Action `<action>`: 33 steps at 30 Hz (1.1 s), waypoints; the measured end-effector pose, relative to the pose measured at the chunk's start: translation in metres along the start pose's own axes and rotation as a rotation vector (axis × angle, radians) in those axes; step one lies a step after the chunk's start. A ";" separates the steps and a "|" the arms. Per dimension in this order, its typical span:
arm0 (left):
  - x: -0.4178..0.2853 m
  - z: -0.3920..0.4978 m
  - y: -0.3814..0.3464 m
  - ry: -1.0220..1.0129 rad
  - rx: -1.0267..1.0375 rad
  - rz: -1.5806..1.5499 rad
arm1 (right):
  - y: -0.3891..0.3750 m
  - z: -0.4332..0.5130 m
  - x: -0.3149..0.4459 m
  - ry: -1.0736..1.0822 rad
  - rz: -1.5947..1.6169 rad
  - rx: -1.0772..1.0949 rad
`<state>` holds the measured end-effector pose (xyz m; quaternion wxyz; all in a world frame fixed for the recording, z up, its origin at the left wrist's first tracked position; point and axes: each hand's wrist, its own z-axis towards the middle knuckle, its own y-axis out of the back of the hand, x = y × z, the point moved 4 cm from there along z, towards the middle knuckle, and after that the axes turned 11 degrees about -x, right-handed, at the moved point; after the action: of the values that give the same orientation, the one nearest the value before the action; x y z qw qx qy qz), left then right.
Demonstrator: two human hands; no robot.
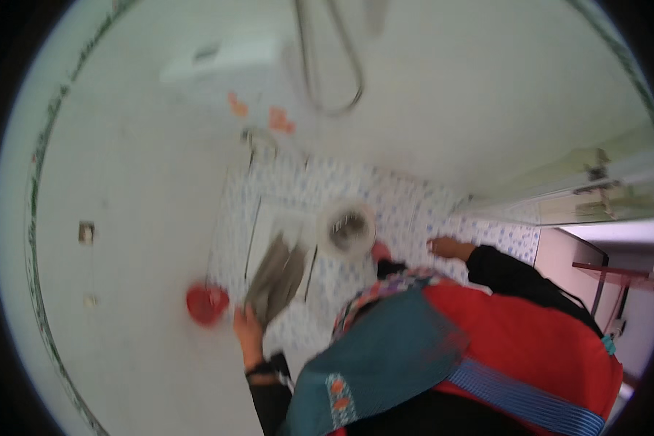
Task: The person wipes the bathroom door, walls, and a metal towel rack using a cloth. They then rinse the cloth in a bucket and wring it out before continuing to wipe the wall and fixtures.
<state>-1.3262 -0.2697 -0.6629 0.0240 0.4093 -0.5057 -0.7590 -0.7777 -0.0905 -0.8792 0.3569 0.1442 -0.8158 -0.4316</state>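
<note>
My left hand (249,332) grips one end of a grey-brown cloth (277,280), which hangs down in folds over a white floor fixture with dark edges (297,210). A round white bucket (322,231) stands beside that fixture, with something dark and wet-looking inside. Out to the right, above the tiled floor, is my right hand (451,248). Its fingers look bent, but blur hides whether anything is in them. Left of my left hand, close to the wall, is a red plastic vessel (207,304).
Small blue marks dot the white floor (403,201). Ahead are a wall tap (259,141), a looped shower hose (354,92), a white wall-mounted box (223,62) and orange stickers (280,120). A glass door (567,185) with a handle stands at right. One pink shoe (380,250) shows beside the bucket.
</note>
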 end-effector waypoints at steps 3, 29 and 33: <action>-0.058 0.027 -0.042 0.125 0.071 -0.116 | 0.023 0.018 0.012 -0.258 0.295 -0.028; 0.150 -0.130 -0.376 0.713 0.911 -0.259 | -0.306 0.364 0.018 0.072 -0.208 0.300; 0.152 -0.140 -0.398 0.681 0.898 -0.431 | -0.334 0.380 -0.005 -0.158 0.002 0.409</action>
<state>-1.1866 -0.2485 -1.0890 -0.1448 0.6927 -0.6463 -0.2854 -1.0677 -0.0549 -1.2926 0.2557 0.1784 -0.9120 -0.2667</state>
